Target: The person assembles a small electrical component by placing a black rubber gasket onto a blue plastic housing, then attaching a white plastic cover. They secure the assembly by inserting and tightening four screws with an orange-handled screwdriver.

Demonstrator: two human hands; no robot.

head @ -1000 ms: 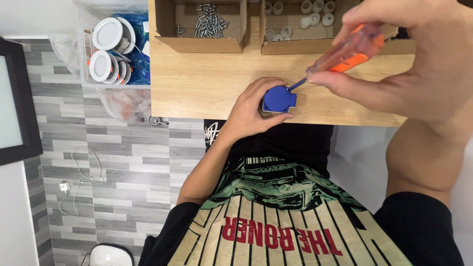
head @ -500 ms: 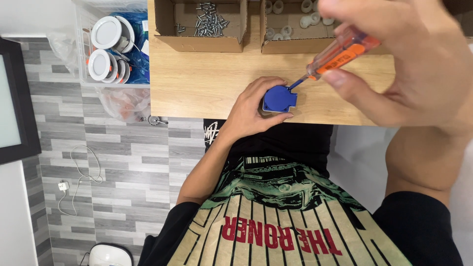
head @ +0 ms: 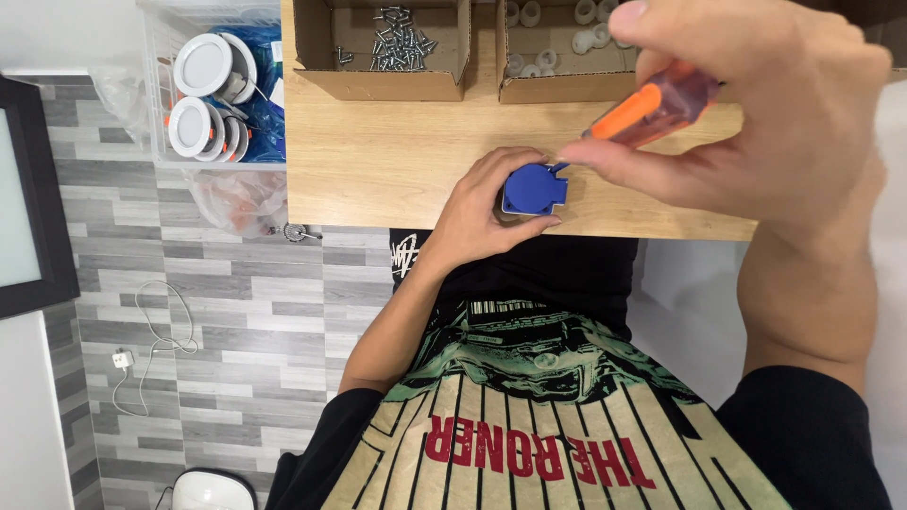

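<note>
A small blue socket part (head: 534,188) is held down on the wooden table (head: 397,161), close to its near edge, by the left hand (head: 487,212), whose fingers are curled around its sides. An orange-handled screwdriver (head: 657,106) is gripped in the closed right hand (head: 756,123), its tip being set against the upper right of the blue part. Behind, two open cardboard boxes are placed: one with screws (head: 397,38), one with white rings (head: 557,47). Round white lamp fittings (head: 203,94) are stored in a clear bin left of the table.
</note>
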